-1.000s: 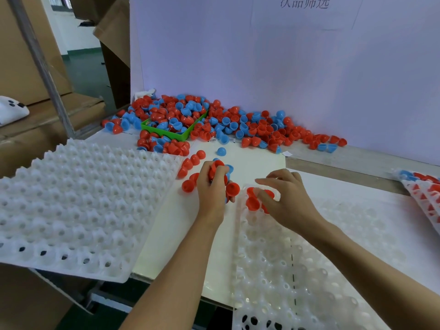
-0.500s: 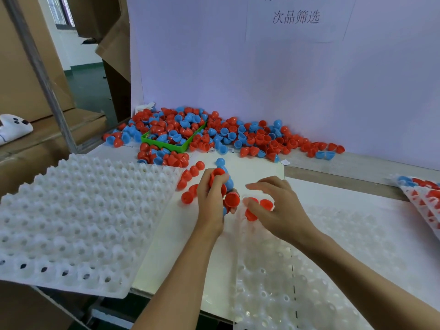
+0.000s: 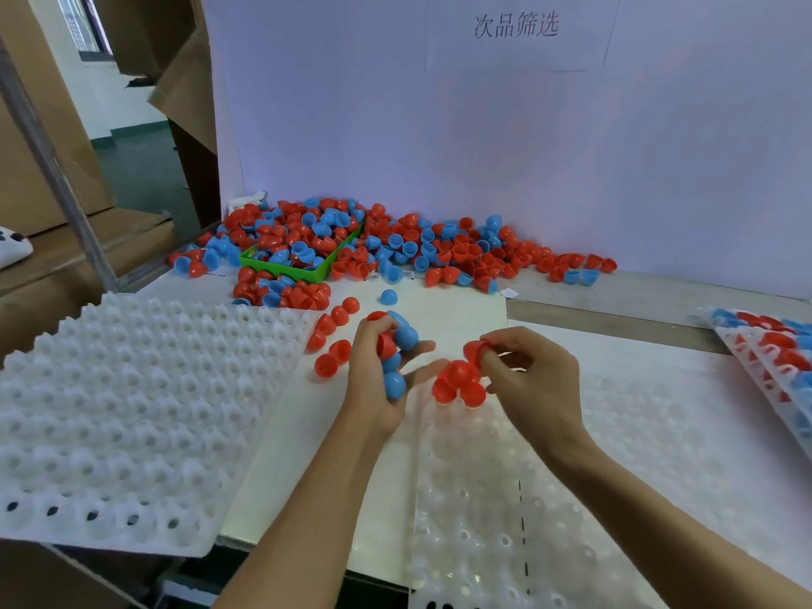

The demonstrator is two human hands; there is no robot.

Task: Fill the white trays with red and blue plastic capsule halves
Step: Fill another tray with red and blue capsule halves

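Our left hand (image 3: 378, 380) is curled around a small stack of capsule halves (image 3: 394, 360), blue and red mixed, the fingers closed on them with the fingertips reaching out to the right. Our right hand (image 3: 531, 380) pinches one red half (image 3: 476, 350) between thumb and fingertips, the other fingers bent above it. Just below that pinch, between the two hands, three more red halves (image 3: 457, 385) cluster at the top left corner of the clear white tray (image 3: 549, 498) that lies under the right wrist; whether they sit in its cups or touch the fingers we cannot tell.

Left of the left hand, a few loose red halves (image 3: 330, 340) lie on the pale board (image 3: 285, 432), and one blue half (image 3: 388, 296) sits just beyond the knuckles. Further left, well apart from the grip, a second white tray (image 3: 110, 410) rests dimples up, overhanging the table edge.

Beyond both hands, against the white backdrop (image 3: 483, 147), spreads the big heap of red and blue halves (image 3: 439, 250), some of them filling a green bin (image 3: 307, 272). Far to the right of the right hand, a tilted tray (image 3: 773, 358) already holds red and blue halves.
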